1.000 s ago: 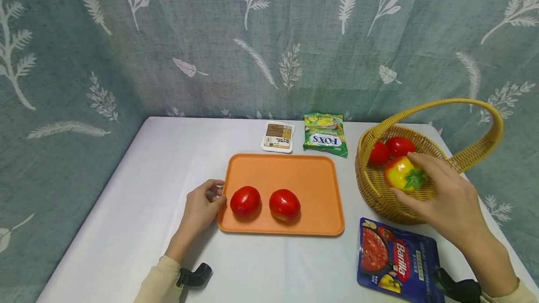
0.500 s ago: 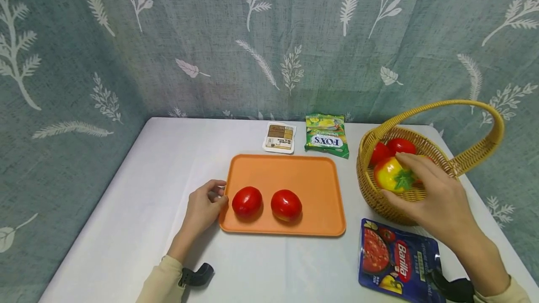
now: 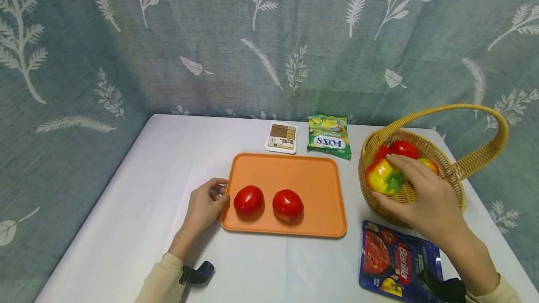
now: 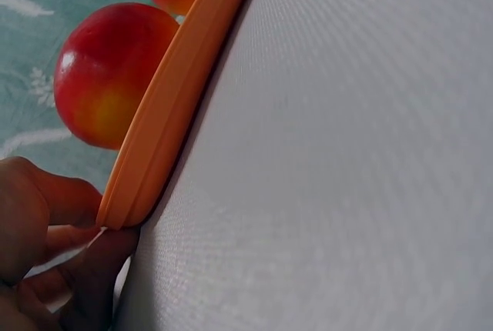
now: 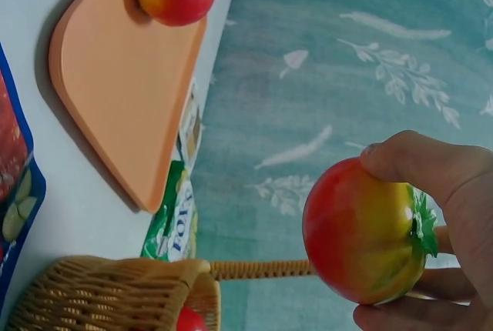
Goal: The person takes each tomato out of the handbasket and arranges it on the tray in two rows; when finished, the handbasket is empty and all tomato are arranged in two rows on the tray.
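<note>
My right hand [image 3: 425, 195] holds a red-and-yellow fruit with a green leafy top [image 3: 383, 176] between thumb and fingers. In the head view the fruit overlaps the left rim of the wicker basket [image 3: 459, 188]; the right wrist view shows it raised above the basket. Red fruit [image 3: 404, 148] and a yellow-red one [image 3: 429, 166] lie inside. At the left, my left hand [image 3: 204, 207] pinches the edge of the orange tray [image 3: 316, 191]. Two glossy red fruits, one on the left [image 3: 249, 201] and one nearer the middle [image 3: 288, 205], lie on the tray.
A blue Barilla pouch [image 3: 385, 270] lies in front of the basket, partly under my right forearm in view. Behind the tray are a green Fox's packet [image 3: 329, 137] and a small white-and-brown pack [image 3: 282, 137]. The basket's handle [image 3: 455, 106] arches high. Patterned cloth hangs behind.
My right hand has moved left with the fruit, from over the basket's middle to its left rim. The yellow-red fruit inside has come into sight. My left hand stays at the tray.
</note>
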`<action>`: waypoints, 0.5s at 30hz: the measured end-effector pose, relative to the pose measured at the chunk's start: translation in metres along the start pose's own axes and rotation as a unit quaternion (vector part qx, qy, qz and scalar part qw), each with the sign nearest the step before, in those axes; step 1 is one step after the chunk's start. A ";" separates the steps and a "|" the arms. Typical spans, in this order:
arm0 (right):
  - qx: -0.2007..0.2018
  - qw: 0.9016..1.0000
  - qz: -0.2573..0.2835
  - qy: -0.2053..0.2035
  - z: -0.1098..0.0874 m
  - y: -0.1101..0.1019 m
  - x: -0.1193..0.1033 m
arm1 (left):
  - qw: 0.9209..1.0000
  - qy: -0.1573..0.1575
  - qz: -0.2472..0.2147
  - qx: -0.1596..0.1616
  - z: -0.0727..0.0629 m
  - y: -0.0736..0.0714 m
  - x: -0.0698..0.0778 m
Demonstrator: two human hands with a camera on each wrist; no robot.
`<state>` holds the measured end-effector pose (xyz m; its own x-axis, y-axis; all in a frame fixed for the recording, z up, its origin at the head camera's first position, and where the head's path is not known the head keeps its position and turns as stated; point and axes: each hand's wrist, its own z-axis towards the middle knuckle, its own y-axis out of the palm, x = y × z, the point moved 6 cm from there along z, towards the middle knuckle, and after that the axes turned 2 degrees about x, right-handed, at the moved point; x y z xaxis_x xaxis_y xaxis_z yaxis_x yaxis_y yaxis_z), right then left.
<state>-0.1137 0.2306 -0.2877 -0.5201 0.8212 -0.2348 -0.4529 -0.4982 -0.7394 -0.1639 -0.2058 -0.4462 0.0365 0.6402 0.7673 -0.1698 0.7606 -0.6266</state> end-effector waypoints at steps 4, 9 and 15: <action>-0.004 1.000 -0.006 0.005 -0.003 0.004 -0.003 | 1.000 -0.002 0.001 -0.005 0.000 0.002 0.001; -0.021 1.000 0.005 0.012 -0.003 0.013 -0.007 | 1.000 -0.005 0.005 -0.002 -0.001 0.000 0.002; -0.031 0.999 0.017 0.007 -0.004 0.024 -0.013 | 1.000 -0.007 0.003 -0.004 -0.001 0.000 0.002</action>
<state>-0.1153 0.2096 -0.3045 -0.5246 0.8079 -0.2686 -0.3898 -0.5084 -0.7679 -0.1631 -0.2048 -0.4446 0.0228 0.6431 0.7654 -0.1614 0.7580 -0.6320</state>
